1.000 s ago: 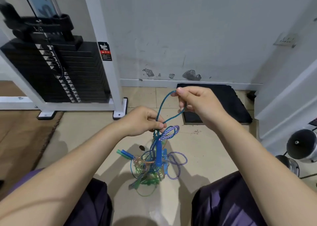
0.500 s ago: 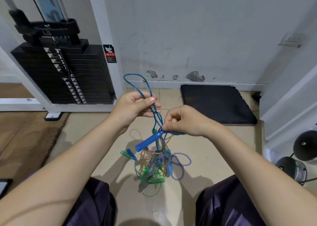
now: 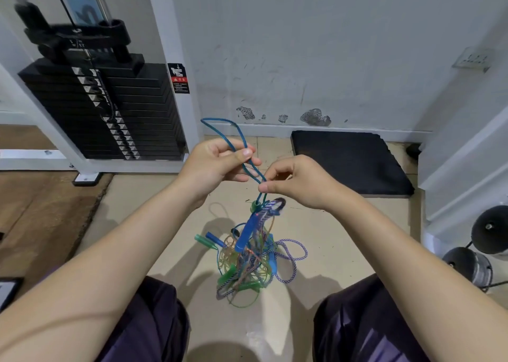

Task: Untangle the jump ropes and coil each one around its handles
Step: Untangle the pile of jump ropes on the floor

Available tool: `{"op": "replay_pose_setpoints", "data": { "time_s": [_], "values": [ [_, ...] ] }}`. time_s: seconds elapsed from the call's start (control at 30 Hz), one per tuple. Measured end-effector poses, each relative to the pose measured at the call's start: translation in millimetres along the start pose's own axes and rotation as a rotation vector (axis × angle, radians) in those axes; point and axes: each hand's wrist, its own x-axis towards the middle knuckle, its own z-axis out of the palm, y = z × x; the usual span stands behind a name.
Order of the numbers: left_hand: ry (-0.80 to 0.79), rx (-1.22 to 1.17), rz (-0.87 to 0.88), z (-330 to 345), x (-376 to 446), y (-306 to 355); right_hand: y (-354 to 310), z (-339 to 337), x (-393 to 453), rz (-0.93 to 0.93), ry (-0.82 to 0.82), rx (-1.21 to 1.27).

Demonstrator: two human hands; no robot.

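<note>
A tangle of jump ropes (image 3: 247, 262) hangs between my knees, its lower part on the tiled floor: blue, green, amber and purple-white braided cords with blue and green handles. My left hand (image 3: 211, 163) pinches a loop of the blue cord (image 3: 220, 125) that arches above it. My right hand (image 3: 299, 182), close beside the left, pinches the same blue cord lower down, just above a green handle end (image 3: 255, 204) and a blue handle (image 3: 247, 232) that dangles below. The purple-white braided rope (image 3: 294, 257) loops out to the right of the tangle.
A black weight stack (image 3: 110, 108) in a white frame stands at the left by the wall. A black mat (image 3: 349, 160) lies on the floor behind my right hand. Dumbbells (image 3: 478, 251) sit at the right edge. Brown flooring covers the left.
My left hand has stayed raised with the blue loop. My right hand has shifted slightly up the cord, and the blue handle has swung from sideways to hanging down.
</note>
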Motion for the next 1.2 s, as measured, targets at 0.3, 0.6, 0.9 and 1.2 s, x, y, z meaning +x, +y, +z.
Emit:
{"op": "replay_pose_setpoints", "data": {
  "time_s": [0.3,0.6,0.9,1.2],
  "values": [
    [-0.259,0.283,-0.133,-16,2,-4,-7,-1,-3,0.002,0.069,0.348],
    [-0.333,0.419,-0.105,4,-2,-22,-11,-9,-4,-0.024,0.148,0.49],
    [-0.018,0.042,-0.083,4,3,-12,-1,-6,-4,0.09,0.01,0.293],
    [0.01,-0.156,-0.134,5,0,-12,-1,2,-4,0.064,0.044,0.087]
  ]
}}
